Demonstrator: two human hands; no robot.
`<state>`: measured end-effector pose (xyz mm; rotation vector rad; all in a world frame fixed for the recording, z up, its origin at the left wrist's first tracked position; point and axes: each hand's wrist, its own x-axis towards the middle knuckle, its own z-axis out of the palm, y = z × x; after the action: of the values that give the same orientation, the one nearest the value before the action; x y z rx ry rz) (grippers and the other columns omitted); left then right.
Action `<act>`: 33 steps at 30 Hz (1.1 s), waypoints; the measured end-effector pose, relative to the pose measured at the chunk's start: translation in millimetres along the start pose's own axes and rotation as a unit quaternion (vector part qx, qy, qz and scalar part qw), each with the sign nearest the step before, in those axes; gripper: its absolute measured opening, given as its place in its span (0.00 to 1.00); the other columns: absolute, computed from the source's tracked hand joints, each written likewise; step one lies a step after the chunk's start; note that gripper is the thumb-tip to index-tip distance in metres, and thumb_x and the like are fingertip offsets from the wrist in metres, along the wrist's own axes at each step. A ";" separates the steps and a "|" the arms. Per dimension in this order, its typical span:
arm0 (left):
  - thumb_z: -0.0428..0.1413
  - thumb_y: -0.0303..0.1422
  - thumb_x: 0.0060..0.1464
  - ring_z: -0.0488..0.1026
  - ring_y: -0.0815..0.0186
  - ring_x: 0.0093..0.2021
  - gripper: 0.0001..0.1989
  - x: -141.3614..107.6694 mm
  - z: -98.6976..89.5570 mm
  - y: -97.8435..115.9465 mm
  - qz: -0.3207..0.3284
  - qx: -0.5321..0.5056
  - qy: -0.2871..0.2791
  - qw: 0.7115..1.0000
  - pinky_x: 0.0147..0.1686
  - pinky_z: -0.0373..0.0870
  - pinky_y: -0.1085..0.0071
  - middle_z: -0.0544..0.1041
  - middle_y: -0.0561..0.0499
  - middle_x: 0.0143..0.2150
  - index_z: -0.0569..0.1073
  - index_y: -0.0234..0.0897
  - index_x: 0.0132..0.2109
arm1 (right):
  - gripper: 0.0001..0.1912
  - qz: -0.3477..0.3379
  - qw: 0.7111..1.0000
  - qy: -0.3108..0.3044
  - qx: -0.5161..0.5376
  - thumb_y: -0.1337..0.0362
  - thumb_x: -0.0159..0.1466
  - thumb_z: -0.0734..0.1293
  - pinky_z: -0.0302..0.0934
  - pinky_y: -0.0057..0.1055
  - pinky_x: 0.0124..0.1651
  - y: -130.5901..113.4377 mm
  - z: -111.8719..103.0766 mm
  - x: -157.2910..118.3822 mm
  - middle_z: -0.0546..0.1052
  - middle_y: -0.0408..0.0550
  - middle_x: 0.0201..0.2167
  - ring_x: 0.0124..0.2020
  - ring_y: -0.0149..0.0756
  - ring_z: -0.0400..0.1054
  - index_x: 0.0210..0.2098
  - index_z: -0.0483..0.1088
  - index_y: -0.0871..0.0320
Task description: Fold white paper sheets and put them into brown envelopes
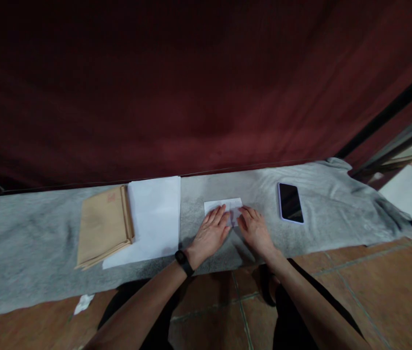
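Observation:
A small white folded paper point(223, 202) lies on the grey cloth in front of me. My left hand point(211, 232) rests flat on its left part, fingers extended. On its right edge lie the fingertips of my right hand point(256, 230), with the fingers stretched out and the thumb apart. The lower part of the paper is partly hidden by both hands. To the left lies a stack of larger white sheets point(158, 214), partly under brown envelopes point(101, 223).
A phone point(291, 203) with a dark screen lies right of my hands on the grey cloth point(330, 214). A dark red surface point(191, 97) rises behind the cloth. A crumpled white scrap point(83, 304) is on the tiled floor point(391, 282).

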<state>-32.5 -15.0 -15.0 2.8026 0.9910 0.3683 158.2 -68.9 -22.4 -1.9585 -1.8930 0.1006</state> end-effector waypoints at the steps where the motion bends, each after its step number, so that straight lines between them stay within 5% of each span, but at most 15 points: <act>1: 0.45 0.36 0.69 0.51 0.54 0.73 0.25 -0.1 1.2 1.1 -0.005 0.002 0.004 1.000 0.69 0.54 0.52 0.53 0.40 0.74 0.60 0.35 0.69 | 0.22 -0.028 1.000 -0.001 0.000 0.61 0.72 0.55 0.58 0.43 0.63 -2.7 4.6 -1.2 0.72 0.58 0.60 0.61 0.46 0.64 0.61 0.67 0.61; 7: 0.46 0.40 0.68 0.49 0.53 0.74 0.28 -4.7 7.7 -0.1 -0.037 0.033 -0.005 0.999 0.70 0.49 0.50 0.54 0.38 0.74 0.57 0.33 0.70 | 0.30 -0.070 0.996 0.005 -0.049 0.57 0.73 0.54 0.48 0.50 0.70 -7.6 28.5 -10.7 0.59 0.60 0.70 0.70 0.49 0.53 0.70 0.54 0.64; 14: 0.47 0.42 0.68 0.50 0.54 0.74 0.29 -6.6 1.2 -11.1 -0.052 0.055 -0.018 0.997 0.70 0.51 0.51 0.55 0.38 0.73 0.58 0.34 0.70 | 0.32 -0.068 0.995 0.011 -0.075 0.54 0.73 0.55 0.48 0.48 0.70 -3.0 28.6 -12.0 0.59 0.64 0.70 0.71 0.49 0.51 0.69 0.56 0.69; 23: 0.43 0.20 0.63 0.59 0.53 0.70 0.25 -14.7 -11.3 -5.7 0.000 0.113 -0.092 0.989 0.66 0.60 0.52 0.63 0.32 0.69 0.64 0.29 0.65 | 0.33 -0.068 0.994 0.006 -0.080 0.53 0.73 0.55 0.47 0.50 0.70 4.8 32.3 -17.0 0.56 0.63 0.71 0.71 0.50 0.51 0.70 0.53 0.67; 30: 0.45 0.19 0.62 0.67 0.53 0.65 0.23 -12.2 -21.3 4.6 -0.019 0.087 -0.069 0.994 0.64 0.63 0.54 0.70 0.32 0.64 0.68 0.30 0.61 | 0.32 -0.068 0.995 -0.003 -0.075 0.53 0.72 0.56 0.45 0.53 0.71 -4.8 22.4 -15.3 0.60 0.63 0.69 0.70 0.50 0.53 0.69 0.56 0.66; 33: 0.47 0.20 0.62 0.70 0.56 0.63 0.21 -10.2 -29.1 3.4 -0.017 0.055 -0.040 0.998 0.64 0.64 0.56 0.74 0.36 0.60 0.70 0.33 0.59 | 0.26 -0.092 0.994 -0.030 -0.051 0.62 0.72 0.55 0.48 0.50 0.70 -7.8 9.4 -11.6 0.64 0.59 0.67 0.68 0.47 0.58 0.67 0.61 0.63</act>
<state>-46.2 -22.5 11.8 2.8684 1.0721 0.2009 146.9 -78.0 -31.0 -1.8528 -2.1460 0.0098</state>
